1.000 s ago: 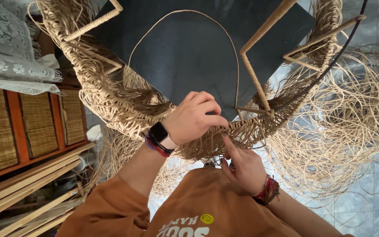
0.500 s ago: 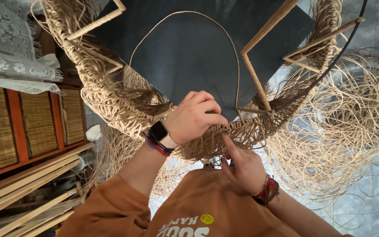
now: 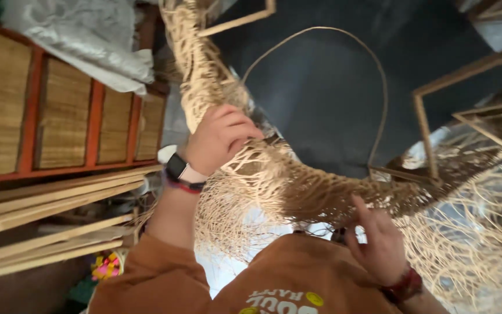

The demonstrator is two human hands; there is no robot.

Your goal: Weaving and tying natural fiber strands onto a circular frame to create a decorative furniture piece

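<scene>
Rattan weave (image 3: 297,186) runs as a thick curved band, its long axis coming down from the upper middle, bending under the left hand (image 3: 219,139) and carrying on low toward the right edge. Loose strands hang off its underside and fan out at the right. It sits on a wooden frame (image 3: 422,131) over a dark floor (image 3: 315,87), with a thin cane hoop (image 3: 379,75) arching above the band.

The left hand's grip is curled shut around the band at its bend, knuckles up, the forearm rising from the lower left with a dark watch (image 3: 175,167) at the wrist. The right hand (image 3: 379,244) is under the band lower down, fingers spread and pointing up into the strands, touching them; a red band (image 3: 405,285) is on its wrist.

Wooden slats (image 3: 47,203) and a woven-front cabinet (image 3: 59,116) stand at the left.
</scene>
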